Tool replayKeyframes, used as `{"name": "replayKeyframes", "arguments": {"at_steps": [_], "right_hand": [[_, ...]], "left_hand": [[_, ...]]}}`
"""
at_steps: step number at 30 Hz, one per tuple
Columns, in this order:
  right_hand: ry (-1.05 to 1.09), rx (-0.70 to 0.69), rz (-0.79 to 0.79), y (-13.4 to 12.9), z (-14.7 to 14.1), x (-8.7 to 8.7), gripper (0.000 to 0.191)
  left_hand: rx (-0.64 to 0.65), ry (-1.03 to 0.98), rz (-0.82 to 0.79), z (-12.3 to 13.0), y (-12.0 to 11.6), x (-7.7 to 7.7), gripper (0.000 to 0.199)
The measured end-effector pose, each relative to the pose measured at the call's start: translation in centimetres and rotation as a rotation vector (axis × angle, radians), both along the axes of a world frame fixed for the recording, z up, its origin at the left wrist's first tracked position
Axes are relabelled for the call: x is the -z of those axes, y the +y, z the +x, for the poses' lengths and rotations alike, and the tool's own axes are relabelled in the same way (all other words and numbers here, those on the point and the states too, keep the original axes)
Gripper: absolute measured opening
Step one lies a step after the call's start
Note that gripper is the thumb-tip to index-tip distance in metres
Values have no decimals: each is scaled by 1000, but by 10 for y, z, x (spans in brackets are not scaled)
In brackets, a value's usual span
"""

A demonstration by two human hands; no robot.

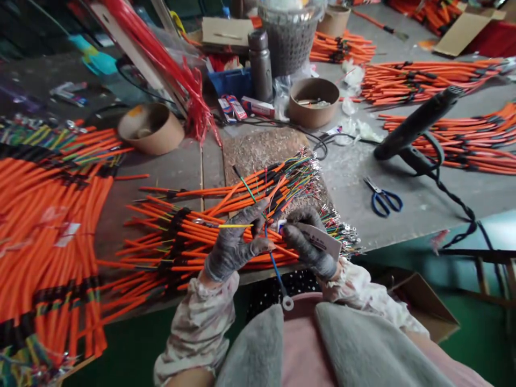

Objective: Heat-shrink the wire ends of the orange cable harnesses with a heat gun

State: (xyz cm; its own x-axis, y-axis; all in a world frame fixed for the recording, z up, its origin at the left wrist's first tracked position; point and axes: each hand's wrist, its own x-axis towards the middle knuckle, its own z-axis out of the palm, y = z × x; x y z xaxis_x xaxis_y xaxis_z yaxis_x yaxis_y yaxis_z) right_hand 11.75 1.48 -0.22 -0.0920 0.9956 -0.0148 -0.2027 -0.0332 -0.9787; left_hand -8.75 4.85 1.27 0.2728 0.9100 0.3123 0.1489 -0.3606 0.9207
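Note:
In a grey glove, my left hand (pixel 237 242) is closed around thin coloured wires in front of my chest. A yellow wire (pixel 234 226) points left, and a green wire (pixel 245 181) reaches up and away. A blue wire (pixel 274 263) hangs toward me, ending in a ring terminal (pixel 287 303). Close by on the right, my gloved right hand (pixel 308 239) grips a flat printed card (pixel 324 242). A small white-and-blue piece (pixel 281 224) shows at its fingertips. Beneath both hands lies a bundle of orange cables (pixel 193 231) with stripped, terminal-tipped ends on the right.
Blue-handled scissors (pixel 385 199) and a black heat gun (pixel 419 129) lie to the right. Behind the worn board (pixel 262 148) stand a cardboard ring (pixel 314 102), a bottle (pixel 260 64) and a grey basket (pixel 290 37). More orange cables (pixel 52 215) fill the left side.

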Motion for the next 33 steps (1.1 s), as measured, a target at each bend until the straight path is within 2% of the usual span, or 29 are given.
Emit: {"name": "replayKeyframes", "arguments": {"at_steps": [4,6,8,10,11,13,16,19,22,30,31,33], "right_hand": [[-245,60,323,9,-8,3,9],[-314,109,420,15,-13,9,4],[-342,117,455,19,-15,17,1],[-348,79,469,22,-15,25,3],[-352,60,479,24,-13,29,6],[-381,34,511,27,-9,34,13],[-458,72,591,31,-5,34,14],[-521,116,693,34,-5,28,11],[-563,146,761,36,-5,24,14],[-605,134,734,33,-7,26,13],[-577,133,700,33,-8,25,12],[-450,110,527,32,-8,22,10]], "left_hand": [[12,-52,20,5,0,3,51],[-19,-150,-27,8,0,3,42],[-45,-219,-117,10,2,-2,43],[-19,-160,-206,9,11,-11,50],[25,-84,-235,9,18,-16,50],[131,63,-270,7,35,-25,39],[257,125,-245,8,61,-33,31],[219,52,-150,15,72,-34,36],[152,-18,-118,22,71,-30,40],[149,-72,-159,27,72,-26,47],[141,-53,-138,29,71,-27,47],[80,-13,-53,33,63,-29,42]]}}
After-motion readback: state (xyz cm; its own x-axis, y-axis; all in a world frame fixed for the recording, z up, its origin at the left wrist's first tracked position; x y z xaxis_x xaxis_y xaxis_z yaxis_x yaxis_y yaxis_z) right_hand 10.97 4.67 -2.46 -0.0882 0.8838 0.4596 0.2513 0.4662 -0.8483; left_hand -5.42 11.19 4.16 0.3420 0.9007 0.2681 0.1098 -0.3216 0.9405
